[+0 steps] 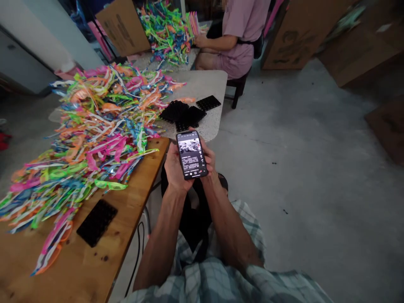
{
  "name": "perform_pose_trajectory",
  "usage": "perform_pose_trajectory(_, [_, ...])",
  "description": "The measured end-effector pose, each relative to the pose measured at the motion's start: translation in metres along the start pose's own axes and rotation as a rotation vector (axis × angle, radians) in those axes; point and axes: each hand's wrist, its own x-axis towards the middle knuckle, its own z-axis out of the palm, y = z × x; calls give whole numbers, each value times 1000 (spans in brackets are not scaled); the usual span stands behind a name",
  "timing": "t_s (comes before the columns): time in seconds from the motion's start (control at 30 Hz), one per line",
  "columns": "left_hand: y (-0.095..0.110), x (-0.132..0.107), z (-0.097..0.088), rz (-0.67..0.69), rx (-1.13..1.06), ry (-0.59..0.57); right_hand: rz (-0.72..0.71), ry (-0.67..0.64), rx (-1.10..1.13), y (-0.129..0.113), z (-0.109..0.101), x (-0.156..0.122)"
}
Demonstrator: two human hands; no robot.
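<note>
A black smartphone (191, 154) with its screen lit is held upright in front of me, just off the table's right edge. My left hand (173, 167) wraps around its left side and back. My right hand (209, 160) cups its right side from behind. Both forearms reach forward over my lap, above a plaid garment and a black bag. A large heap of bright plastic glasses frames (94, 126) in pink, orange, green and blue lies on the wooden table (104, 256) to my left.
A black studded plate (97, 221) lies on the wood near me; several more black plates (186, 112) sit on the speckled table (208, 84) beyond. Another person in pink sits at the far end beside another pile of frames (167, 29). Cardboard boxes (299, 33) stand on the concrete floor.
</note>
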Motion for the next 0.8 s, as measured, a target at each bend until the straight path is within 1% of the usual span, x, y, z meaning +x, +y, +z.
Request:
perform_pose_trajectory(0.13, [1, 1, -3, 23, -71, 13, 29, 97, -116, 1, 3, 1])
perform_pose_trajectory(0.23, [3, 3, -6, 20, -95, 10, 48, 85, -113, 1, 2, 3])
perform_pose_trajectory(0.33, [5, 4, -10, 17, -85, -33, 63, 60, -104, 2, 0, 6])
perform_pose_trajectory(0.4, [6, 4, -12, 33, -75, -54, 83, 83, -102, 3, -1, 8])
perform_pose_trajectory(0.53, [8, 4, -16, 51, -51, -52, 115, 133, -65, 5, 0, 12])
perform_pose_trajectory(0.7, [9, 5, -20, 51, -75, -65, 148, 136, -60, 5, 9, 12])
perform_pose_trajectory(0.8, [10, 5, -21, 57, -83, -60, 178, 134, -59, 6, 9, 13])
